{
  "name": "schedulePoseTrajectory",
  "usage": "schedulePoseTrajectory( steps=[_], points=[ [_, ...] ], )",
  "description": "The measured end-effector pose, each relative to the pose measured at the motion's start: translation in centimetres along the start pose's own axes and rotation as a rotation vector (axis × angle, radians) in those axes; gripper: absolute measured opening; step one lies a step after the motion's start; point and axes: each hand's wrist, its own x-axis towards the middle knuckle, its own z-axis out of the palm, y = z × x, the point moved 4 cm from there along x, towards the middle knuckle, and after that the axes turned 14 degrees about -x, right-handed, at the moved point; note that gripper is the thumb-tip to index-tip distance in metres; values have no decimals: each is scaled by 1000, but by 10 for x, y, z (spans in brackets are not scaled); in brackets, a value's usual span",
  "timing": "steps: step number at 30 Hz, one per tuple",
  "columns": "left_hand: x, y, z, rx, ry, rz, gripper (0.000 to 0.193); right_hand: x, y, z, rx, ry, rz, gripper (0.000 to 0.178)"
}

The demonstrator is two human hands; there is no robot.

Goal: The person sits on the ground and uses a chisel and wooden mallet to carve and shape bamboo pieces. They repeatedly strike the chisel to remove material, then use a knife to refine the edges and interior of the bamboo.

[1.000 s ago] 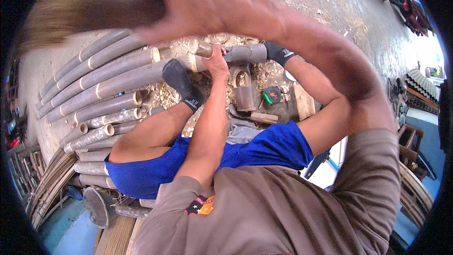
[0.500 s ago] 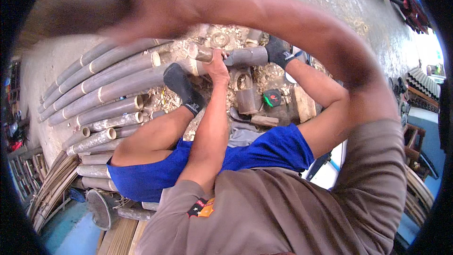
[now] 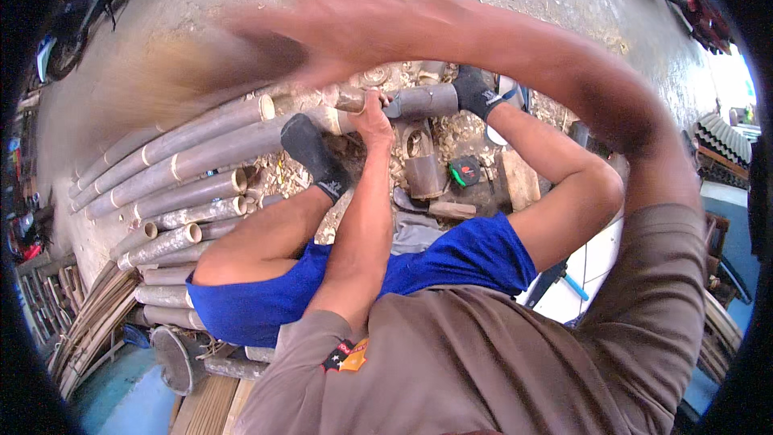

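Note:
Across my legs' far side lies a long grey-brown bamboo pole [image 3: 233,143], with my sock-covered feet against it. My left hand [image 3: 373,123] is closed around a chisel [image 3: 350,99], whose thick wooden handle points left; its grey metal end touches the pole's right section. High over the work, my right hand [image 3: 346,28] is smeared by motion. It grips a bulky brown wooden block [image 3: 185,72], too blurred to make out its exact kind.
More cut bamboo poles [image 3: 189,185] lie side by side at the left. Wood shavings cover the floor around a short bamboo piece [image 3: 424,176], a green-black tape measure [image 3: 465,171] and a wood block [image 3: 519,179]. Thin strips [image 3: 97,322] are bundled at lower left.
My right hand and the wooden block have swung down and slightly right, toward the chisel. My left hand stays on the chisel in nearly the same place.

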Motion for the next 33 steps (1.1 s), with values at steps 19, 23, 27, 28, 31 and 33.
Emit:
schedulePoseTrajectory(
  steps=[19,23,27,28,31,33],
  points=[
    [20,-34,-43,486,-179,330,20,-55,3,28,-290,-352,-131,62],
    [-33,-43,34,-1,-122,-206,11,1,18,-57,10,387,-4,64],
    [-5,-11,5,234,-126,126,9,-15,7,-5,5,81,110,85],
    [8,-17,-27,539,-171,430,9,-35,11,23,-101,-91,-25,79],
    [16,-38,-9,404,-223,313,7,-76,33,40,-280,-484,-158,66],
    [-10,-23,-8,37,-178,-121,8,-42,10,17,-339,-346,-156,80]
  ],
)
